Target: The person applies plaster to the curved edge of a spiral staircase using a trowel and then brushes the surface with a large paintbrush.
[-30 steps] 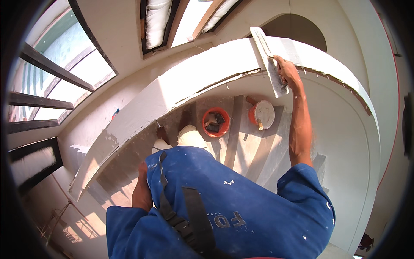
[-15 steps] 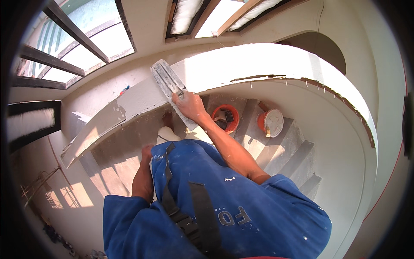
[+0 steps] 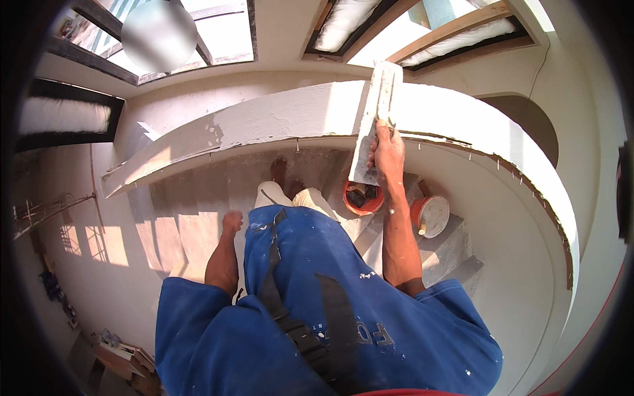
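Observation:
My right hand [image 3: 389, 157] is closed round the handle of a long, flat plastering trowel [image 3: 380, 96] smeared with pale plaster. The trowel lies across the top of a curved white parapet wall [image 3: 277, 112], and its near end overhangs the inner edge above an orange bucket. Whether the blade presses on the plaster is hard to tell. Down by my left side, my left hand [image 3: 231, 222] hangs away from the wall with its fingers curled in, and nothing shows in it.
Stairs [image 3: 188, 231] curve below the wall. On them stand the orange bucket [image 3: 363, 210] with dark things inside and another orange bucket [image 3: 434, 217] coated in white. Ragged plaster and small drips line the wall's lower edge. Framed windows [image 3: 224, 39] are beyond.
My right hand has carried the trowel rightward along the wall top, and the blade has turned more upright in view. The view has shifted; my left hand still hangs at my side.

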Tool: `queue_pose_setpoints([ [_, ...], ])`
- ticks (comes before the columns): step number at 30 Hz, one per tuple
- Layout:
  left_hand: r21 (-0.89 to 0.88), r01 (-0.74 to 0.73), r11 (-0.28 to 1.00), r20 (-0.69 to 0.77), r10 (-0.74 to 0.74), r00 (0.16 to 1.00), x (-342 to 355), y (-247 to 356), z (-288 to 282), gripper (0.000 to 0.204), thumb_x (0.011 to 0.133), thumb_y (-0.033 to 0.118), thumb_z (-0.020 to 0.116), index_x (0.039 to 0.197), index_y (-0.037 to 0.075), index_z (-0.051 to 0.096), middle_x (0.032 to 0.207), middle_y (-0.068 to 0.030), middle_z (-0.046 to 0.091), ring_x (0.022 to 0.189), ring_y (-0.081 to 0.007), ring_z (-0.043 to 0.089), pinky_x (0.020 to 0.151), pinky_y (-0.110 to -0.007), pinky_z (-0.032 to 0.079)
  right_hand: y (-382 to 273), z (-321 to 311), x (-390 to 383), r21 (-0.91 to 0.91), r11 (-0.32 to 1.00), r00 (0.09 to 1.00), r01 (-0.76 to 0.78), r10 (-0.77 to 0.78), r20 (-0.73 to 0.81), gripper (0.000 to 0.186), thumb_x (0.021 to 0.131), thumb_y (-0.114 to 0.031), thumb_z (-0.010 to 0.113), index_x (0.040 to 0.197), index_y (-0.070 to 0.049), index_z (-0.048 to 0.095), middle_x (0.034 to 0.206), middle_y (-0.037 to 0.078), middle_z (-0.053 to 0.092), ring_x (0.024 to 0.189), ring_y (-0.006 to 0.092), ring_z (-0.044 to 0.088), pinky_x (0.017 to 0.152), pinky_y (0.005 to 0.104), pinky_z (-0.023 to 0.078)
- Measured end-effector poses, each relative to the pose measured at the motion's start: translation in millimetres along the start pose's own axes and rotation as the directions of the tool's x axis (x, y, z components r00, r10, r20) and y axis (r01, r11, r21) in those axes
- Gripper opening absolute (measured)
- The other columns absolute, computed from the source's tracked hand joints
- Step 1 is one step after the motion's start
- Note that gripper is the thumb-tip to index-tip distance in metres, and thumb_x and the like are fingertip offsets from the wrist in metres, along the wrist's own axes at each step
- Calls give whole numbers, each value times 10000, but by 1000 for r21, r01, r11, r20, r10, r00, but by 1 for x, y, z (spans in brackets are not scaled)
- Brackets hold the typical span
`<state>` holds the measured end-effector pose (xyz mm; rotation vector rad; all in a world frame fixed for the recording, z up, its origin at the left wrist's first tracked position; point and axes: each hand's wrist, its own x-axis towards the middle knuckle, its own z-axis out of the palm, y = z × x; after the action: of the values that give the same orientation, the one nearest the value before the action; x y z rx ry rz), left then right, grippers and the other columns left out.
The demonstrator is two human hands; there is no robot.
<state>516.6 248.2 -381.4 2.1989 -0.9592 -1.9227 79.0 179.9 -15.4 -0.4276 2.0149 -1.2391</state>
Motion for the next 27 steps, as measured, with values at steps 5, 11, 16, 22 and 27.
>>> queue_pose_setpoints([
  [5,129,-113,985,94,101,990,19,-66,3,236,841,238,598,922,21,644,780,-80,648,622,-174,621,527,-308,498,14,-55,19,96,991,994,-93,99,-54,359,982,-431,530,843,-105,472,613,-21,443,441,77,427,363,253,372],
  [11,-29,-11,1000,-17,10,1000,-26,-82,45,276,859,272,603,973,29,663,857,-82,684,751,-181,659,633,-321,531,33,41,8,-4,969,931,-248,240,274,393,977,-444,535,829,-85,475,595,-8,441,422,92,414,358,274,366],
  [16,-196,111,974,-86,-129,988,-84,-101,44,300,898,302,590,1050,47,630,920,-66,667,750,-183,644,614,-335,514,72,149,-6,-142,966,829,-215,257,497,455,975,-463,539,890,-17,509,608,12,464,418,109,435,366,294,397],
  [22,-366,249,897,-152,-321,935,-166,-163,48,303,896,315,597,1054,58,627,911,-52,658,759,-166,633,625,-337,515,111,249,-32,-230,960,604,-162,281,746,395,974,-444,536,875,-66,476,643,3,462,474,99,442,396,265,405],
  [27,-541,291,789,-166,-440,883,-203,-196,78,252,895,297,598,998,71,639,847,-27,638,688,-141,597,610,-307,500,113,274,-53,-36,975,602,-217,163,782,326,1027,-348,510,1041,-47,384,741,39,514,500,105,483,429,282,491],
])
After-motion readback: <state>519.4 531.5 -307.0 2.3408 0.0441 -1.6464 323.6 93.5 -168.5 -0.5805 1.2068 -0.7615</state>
